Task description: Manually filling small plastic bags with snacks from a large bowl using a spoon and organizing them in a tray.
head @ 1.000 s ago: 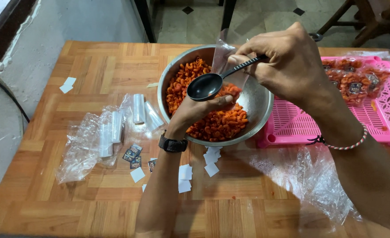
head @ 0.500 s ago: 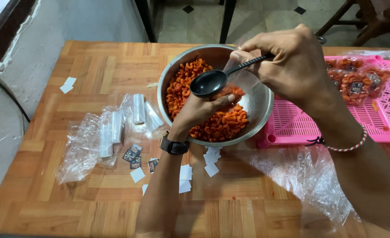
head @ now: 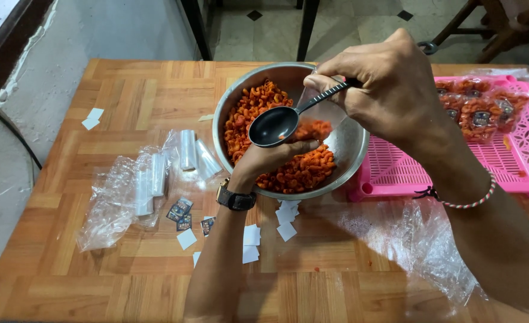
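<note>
A steel bowl point(head: 227, 107) near the table's far edge holds orange curled snacks point(head: 249, 107). My right hand point(head: 384, 84) grips the handle of a black spoon point(head: 273, 125), whose empty scoop hovers over the bowl. Below the scoop, my left hand point(head: 267, 158), with a black watch on its wrist, reaches into the bowl and holds a small clear plastic bag point(head: 321, 122) partly filled with snacks. The bag's mouth stands up towards my right hand.
A pink perforated tray point(head: 408, 170) to the right holds several filled snack packets point(head: 479, 110). Rolled clear bags point(head: 186, 149) on crumpled plastic lie to the left. Small dark labels point(head: 180, 210) and white paper squares point(head: 251, 234) lie in front of the bowl. Plastic sheet point(head: 420, 239) under my right forearm.
The spoon's scoop has shifted slightly left and tilted lower over the bowl. The left hand and its bag stay in nearly the same place.
</note>
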